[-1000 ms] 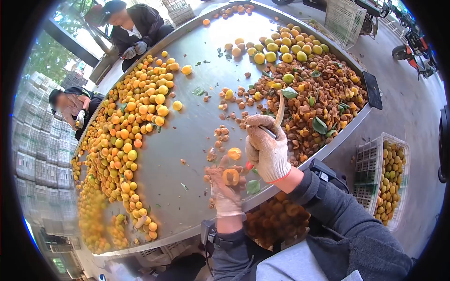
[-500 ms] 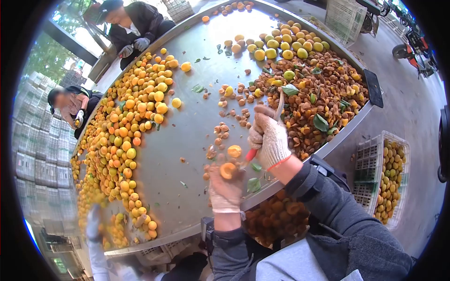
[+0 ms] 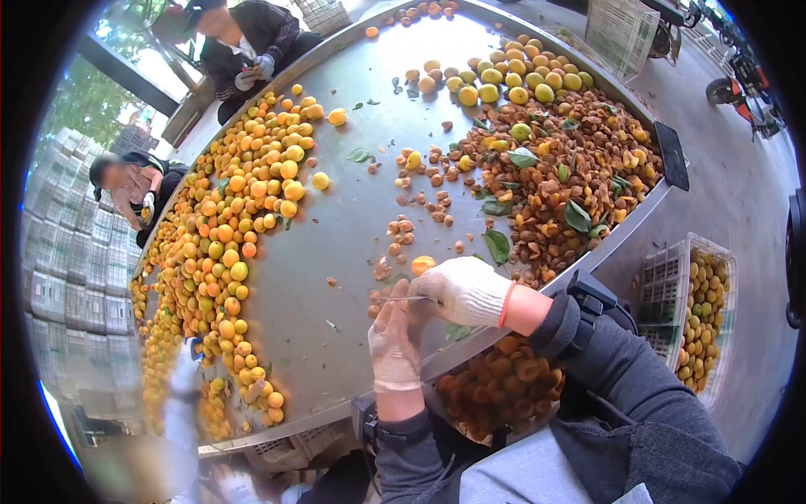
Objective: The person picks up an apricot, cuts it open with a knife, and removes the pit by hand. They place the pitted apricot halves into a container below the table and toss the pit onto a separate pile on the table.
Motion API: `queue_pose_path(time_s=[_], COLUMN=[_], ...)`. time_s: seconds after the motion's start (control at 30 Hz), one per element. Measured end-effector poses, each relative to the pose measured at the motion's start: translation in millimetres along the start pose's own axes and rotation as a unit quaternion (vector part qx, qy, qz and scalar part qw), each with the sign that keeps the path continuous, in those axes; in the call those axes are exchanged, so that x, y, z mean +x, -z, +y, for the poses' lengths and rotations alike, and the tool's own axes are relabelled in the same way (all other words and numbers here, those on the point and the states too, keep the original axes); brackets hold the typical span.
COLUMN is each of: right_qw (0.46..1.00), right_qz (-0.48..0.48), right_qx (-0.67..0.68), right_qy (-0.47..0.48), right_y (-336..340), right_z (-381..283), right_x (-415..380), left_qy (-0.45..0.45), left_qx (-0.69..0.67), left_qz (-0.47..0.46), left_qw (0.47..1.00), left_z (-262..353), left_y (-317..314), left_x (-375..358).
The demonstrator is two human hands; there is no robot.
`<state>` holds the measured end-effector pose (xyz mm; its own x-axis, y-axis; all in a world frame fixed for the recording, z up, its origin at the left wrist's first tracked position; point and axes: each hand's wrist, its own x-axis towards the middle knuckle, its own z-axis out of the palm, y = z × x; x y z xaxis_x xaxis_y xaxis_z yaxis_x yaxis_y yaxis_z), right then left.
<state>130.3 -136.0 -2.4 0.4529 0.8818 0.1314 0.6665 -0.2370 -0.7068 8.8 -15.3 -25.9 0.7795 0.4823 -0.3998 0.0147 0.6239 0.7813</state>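
Note:
Both gloved hands meet close to the table's near edge. My right hand is closed on a small knife; its thin blade points left across the fingers of my left hand, and the handle is hidden in the glove. My left hand is upright with fingers bent together by the blade; whatever it holds, if anything, is hidden. Just beyond the fingertips an orange apricot half lies among brown apricot stones. A crate of apricot halves sits below the edge.
The metal table carries whole apricots at left, more apricots at back, and a heap of brown stones and scraps with leaves. A white crate of apricots stands right. Co-workers sit along the far-left side; another's gloved hand is lower left.
My right hand has come down and left to my left hand, turning the knife blade across its fingers. The apricot half seen at my left hand no longer shows.

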Motion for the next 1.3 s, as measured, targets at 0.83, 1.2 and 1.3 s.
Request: queue_pose_path(time_s=[0.83,1.2,1.3], right_qw=[0.887,0.899,0.893], right_qz=[0.286,0.279,0.240], right_qx=[0.308,0.288,0.327], right_qy=[-0.191,-0.178,-0.195], right_y=[49,28,19], right_z=[-5,8,16], right_x=[-4,9,20], left_qy=[-0.258,-0.214,-0.198], left_qx=[0.563,0.551,0.609], left_qz=[-0.225,0.242,0.217], left_qw=[0.752,0.769,0.737], left_z=[37,88,90], left_y=[-23,136,121], left_x=[-51,96,98])
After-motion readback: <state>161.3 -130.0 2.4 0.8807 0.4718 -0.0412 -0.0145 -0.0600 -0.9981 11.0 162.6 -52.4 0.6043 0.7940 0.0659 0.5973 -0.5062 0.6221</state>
